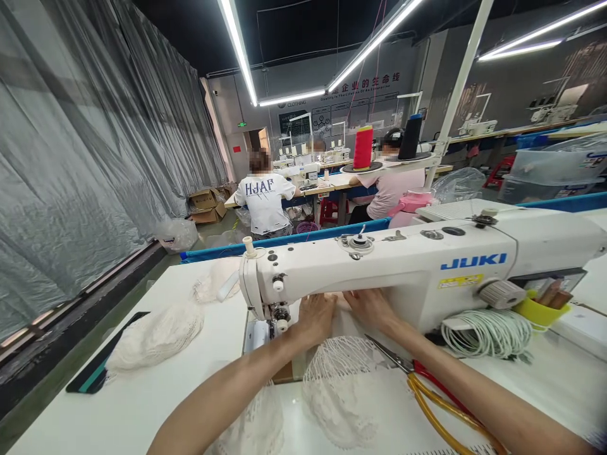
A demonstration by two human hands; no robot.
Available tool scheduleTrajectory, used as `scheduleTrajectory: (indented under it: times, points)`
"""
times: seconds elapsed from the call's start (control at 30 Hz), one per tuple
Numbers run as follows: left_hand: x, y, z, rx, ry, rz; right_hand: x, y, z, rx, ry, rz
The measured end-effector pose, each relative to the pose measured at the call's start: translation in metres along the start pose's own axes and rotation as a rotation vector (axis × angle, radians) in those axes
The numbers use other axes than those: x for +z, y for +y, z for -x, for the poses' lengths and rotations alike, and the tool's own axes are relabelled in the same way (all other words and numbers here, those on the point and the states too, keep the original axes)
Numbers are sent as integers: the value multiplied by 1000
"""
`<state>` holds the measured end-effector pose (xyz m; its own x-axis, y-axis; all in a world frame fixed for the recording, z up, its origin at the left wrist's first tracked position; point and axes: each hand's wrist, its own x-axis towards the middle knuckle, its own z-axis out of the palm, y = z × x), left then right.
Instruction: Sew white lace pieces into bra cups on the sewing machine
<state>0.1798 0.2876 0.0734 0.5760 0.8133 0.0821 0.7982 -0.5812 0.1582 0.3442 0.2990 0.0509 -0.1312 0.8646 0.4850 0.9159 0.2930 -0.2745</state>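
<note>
My left hand (318,317) reaches under the arm of a white sewing machine (341,268), right of its needle area. Its fingers stretch forward over pale cloth (339,323), tips partly hidden by the machine. Close by on the right, my right hand (368,308) lies palm down on the same cloth, its fingers extended and partly covered. Below both hands, cream lace (339,385) with an open, stringy edge spreads on the table. Scissors (403,363) with red and orange handles lie partly beneath my right forearm.
Stacked cream lace pieces (154,335) lie at left on a dark board (85,379). A coil of pale green cord (488,335) and a yellow holder (543,311) are at right. Red (363,148) and black (411,139) thread cones stand behind. Two people sit at machines beyond.
</note>
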Motion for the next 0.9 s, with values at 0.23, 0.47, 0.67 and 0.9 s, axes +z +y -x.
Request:
scheduleTrajectory:
  times: [0.23, 0.47, 0.67, 0.9]
  points:
    - [3, 2, -8, -8, -47, -15, -50, -11, 47, -233, 57, -134]
    - [0, 3, -4, -19, -37, -23, -32, -27, 24, -101, 109, -10]
    - [-2, -5, -3, -75, -44, 30, -46, -38, 31, -208, 131, -38]
    - [-18, 12, 5, -43, 36, 332, -142, -42, 88, -40, 239, -258]
